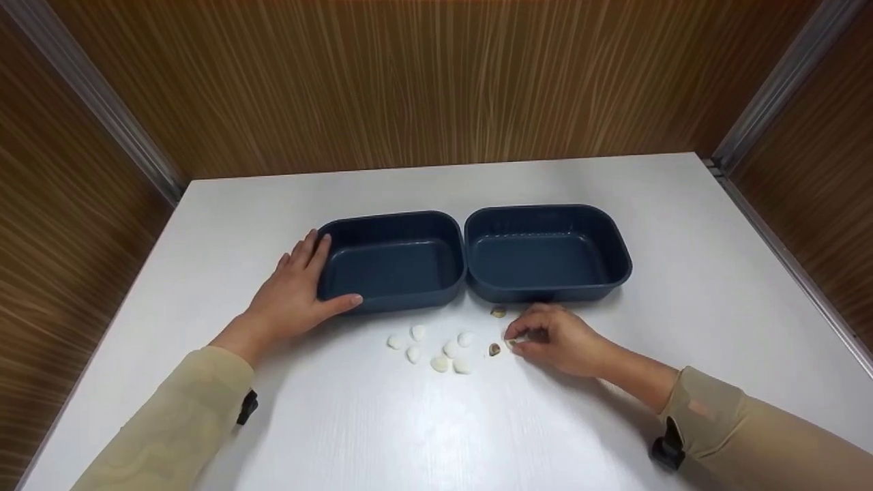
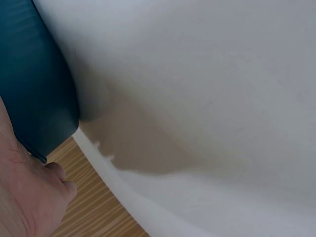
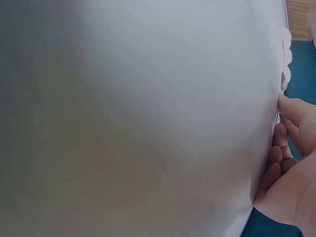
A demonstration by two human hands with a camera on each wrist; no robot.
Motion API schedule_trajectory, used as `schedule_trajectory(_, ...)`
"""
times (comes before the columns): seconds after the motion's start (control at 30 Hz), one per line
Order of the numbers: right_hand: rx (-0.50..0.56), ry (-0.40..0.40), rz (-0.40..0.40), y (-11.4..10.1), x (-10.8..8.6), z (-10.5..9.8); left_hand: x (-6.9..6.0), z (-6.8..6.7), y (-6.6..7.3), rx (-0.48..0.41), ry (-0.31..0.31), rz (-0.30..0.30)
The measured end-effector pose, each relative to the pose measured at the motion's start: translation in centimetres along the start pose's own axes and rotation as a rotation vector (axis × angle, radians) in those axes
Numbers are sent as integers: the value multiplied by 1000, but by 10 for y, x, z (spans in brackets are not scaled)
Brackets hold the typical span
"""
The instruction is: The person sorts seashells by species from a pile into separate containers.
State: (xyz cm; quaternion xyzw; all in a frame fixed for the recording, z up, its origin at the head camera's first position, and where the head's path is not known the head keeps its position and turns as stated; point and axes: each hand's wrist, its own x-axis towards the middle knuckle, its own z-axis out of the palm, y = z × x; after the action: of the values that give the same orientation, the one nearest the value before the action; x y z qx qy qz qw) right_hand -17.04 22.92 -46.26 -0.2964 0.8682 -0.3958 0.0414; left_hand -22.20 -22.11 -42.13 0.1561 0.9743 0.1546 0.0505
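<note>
My left hand [image 1: 290, 296] rests on the left end of a dark blue rectangular bin [image 1: 382, 301]. Its thumb lies on the front rim and its fingers reach along the left side; the left wrist view shows that hand [image 2: 34, 192] against the bin's outer wall [image 2: 39, 74]. Just in front of the second blue bin [image 1: 545, 294], my right hand [image 1: 563, 341] pinches a small pale shell [image 1: 511, 343] at the table, mostly hidden by the fingertips. Two brownish shells [image 1: 494, 350] lie close to those fingers. Several white pebble-like shells [image 1: 440, 364] are scattered further left.
Both bins stand side by side, nearly touching, with bare floors showing. They sit on a white table [image 1: 382, 436]. Wood-grain panels [image 1: 436, 82] rise behind and at both sides, with metal posts [image 1: 109, 102] at the corners.
</note>
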Motion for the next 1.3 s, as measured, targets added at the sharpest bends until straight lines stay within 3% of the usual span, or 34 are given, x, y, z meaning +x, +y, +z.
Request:
schedule_trajectory(0.5, 30, -29, -21, -3, -2, 2, -1, 1, -1, -5, 14, 19)
schedule_trajectory(1.0, -120, -53, -44, -13, -3, -4, 1, 0, -1, 9, 3, 12)
schedule_trajectory(1.3, -137, -95, -29, -12, -3, -8, 1, 1, -1, 19, -1, 6)
